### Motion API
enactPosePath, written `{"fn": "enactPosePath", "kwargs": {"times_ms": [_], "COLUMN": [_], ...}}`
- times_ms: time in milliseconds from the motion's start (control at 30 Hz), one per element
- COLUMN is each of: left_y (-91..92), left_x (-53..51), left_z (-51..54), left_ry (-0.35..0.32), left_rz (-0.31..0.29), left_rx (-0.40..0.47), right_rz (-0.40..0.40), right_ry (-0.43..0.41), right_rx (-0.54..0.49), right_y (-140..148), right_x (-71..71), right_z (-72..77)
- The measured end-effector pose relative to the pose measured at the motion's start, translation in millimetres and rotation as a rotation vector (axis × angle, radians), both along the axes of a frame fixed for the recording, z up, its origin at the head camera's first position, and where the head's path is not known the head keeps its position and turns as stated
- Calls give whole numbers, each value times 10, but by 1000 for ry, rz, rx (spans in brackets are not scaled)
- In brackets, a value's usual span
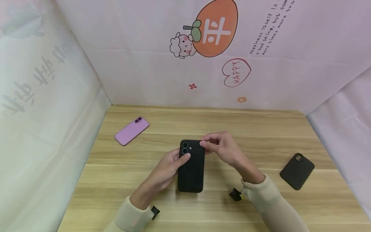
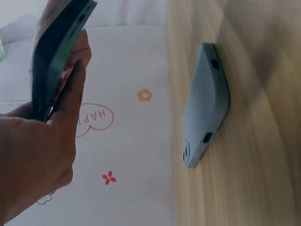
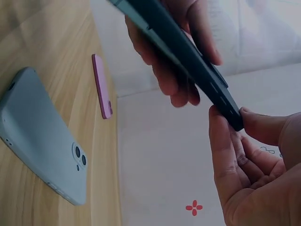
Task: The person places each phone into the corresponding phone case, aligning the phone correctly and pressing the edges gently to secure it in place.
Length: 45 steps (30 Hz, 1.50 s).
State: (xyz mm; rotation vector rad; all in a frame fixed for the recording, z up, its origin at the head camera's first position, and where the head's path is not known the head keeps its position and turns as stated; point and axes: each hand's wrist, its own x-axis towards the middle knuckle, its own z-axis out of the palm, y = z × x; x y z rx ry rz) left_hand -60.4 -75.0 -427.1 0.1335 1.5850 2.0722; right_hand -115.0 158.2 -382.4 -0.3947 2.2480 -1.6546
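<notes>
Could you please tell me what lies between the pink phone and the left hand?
Only bare wooden tabletop lies between the pink phone and the left hand, which grips the black phone; the head view shows this.

I'm beside a small draped booth [image 1: 52,135]: white cloth [image 1: 145,74] screens three sides of a wood-grain surface [image 1: 121,183], printed at the back with a cartoon sheep [image 1: 183,45] and a red HAPPY heart [image 1: 236,72]. Home or studio, I can't tell.
</notes>
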Motion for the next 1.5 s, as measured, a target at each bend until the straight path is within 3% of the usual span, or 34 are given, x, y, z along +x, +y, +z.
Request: {"fn": "enactPosePath", "kwargs": {"times_ms": [100,200,300,400,633,767,967,1267,1500], "left_y": [-35,-48,-41,-33,-54,-77,-89,-89,-46], "left_x": [-12,-8,5,4,-44,-72,-90,-118,-103], "left_z": [-11,-22,-18,-21,55,101,104,76,76], "left_ry": [35,62,95,125,102,102,111,85,101], "left_rz": [52,57,70,120,269,320,316,227,273], "left_rx": [-48,-57,-69,-99,-78,-58,-41,-39,-59], "right_rz": [-3,-15,-59,-113,-134,-124,-129,-169,-220], "right_ry": [0,-9,-14,-8,-4,4,77,100,58], "right_rx": [11,0,-12,-26,-22,-20,-6,8,-1], "right_y": [12,14,-20,-67,-168,-217,-248,-214,-201], "right_x": [12,26,42,67,189,262,309,299,303], "right_z": [15,20,10,-14,-124,-205,-273,-238,-255]}}
